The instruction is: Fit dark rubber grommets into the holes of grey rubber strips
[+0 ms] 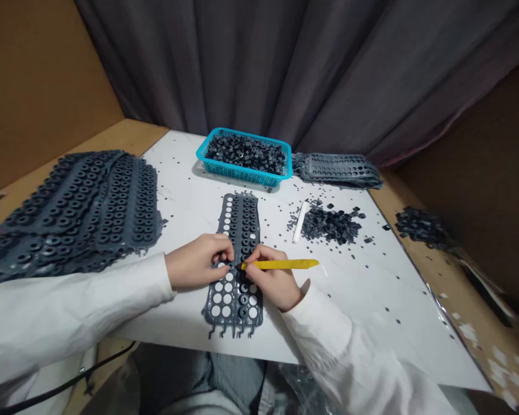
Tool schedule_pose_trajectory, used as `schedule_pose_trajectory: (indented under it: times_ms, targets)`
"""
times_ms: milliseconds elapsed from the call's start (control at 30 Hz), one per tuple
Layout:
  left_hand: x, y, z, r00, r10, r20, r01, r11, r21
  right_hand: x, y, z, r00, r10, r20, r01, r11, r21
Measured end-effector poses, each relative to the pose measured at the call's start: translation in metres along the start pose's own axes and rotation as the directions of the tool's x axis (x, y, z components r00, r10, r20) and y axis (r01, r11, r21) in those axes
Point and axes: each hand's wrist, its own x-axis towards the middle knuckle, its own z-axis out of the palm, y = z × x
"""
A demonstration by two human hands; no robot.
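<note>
A dark grey moulded rubber sheet (237, 230) lies lengthwise in front of me, with rows of round ring-shaped parts. White round holes show along its left side and at several spots on the right. My left hand (201, 259) rests on the sheet's left edge, fingers curled and thumb close to the index finger; whatever is between them is hidden. In my right hand (277, 279), closed around it, is a yellow pen-like tool (289, 264). Its dark tip points left at the middle of the sheet, close to my left fingertips.
Stacked rubber sheets (90, 202) fill the left side. A turquoise basket (242, 170) of small dark parts stands at the back, beside more folded sheets (341, 167). Right of centre are a loose pile of dark bits (333, 222) and a white stick (300, 222). Another pile (424, 226) lies farther right.
</note>
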Motion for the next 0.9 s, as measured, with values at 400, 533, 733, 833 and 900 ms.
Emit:
schedule_pose_trajectory:
  times_ms: [400,533,733,833,900]
  targets:
    - [0.005,0.001,0.005,0.931,0.232,0.281,-0.358,0.725,0.588,-0.003,-0.003,0.002,0.999,-0.044,0.016,0.046,0.992,-0.121]
    - [0.004,-0.004,-0.010,0.961,0.273,0.049,-0.274,0.910,0.312,-0.004,-0.005,0.003,0.999,-0.044,0.006,0.045,0.986,-0.160]
    - [0.005,-0.004,-0.038,0.939,-0.341,-0.047,0.281,0.838,-0.468,-0.002,-0.003,0.002,1.000,-0.018,-0.017,0.017,0.999,-0.050]
    - [0.007,-0.005,-0.032,0.891,-0.415,0.182,0.427,0.635,-0.644,0.000,0.000,0.002,0.998,-0.010,-0.067,0.007,0.999,-0.048]
    - [0.010,-0.007,-0.025,0.874,-0.416,0.250,0.469,0.587,-0.660,0.002,0.001,0.002,0.998,-0.009,-0.065,0.004,0.997,-0.075]
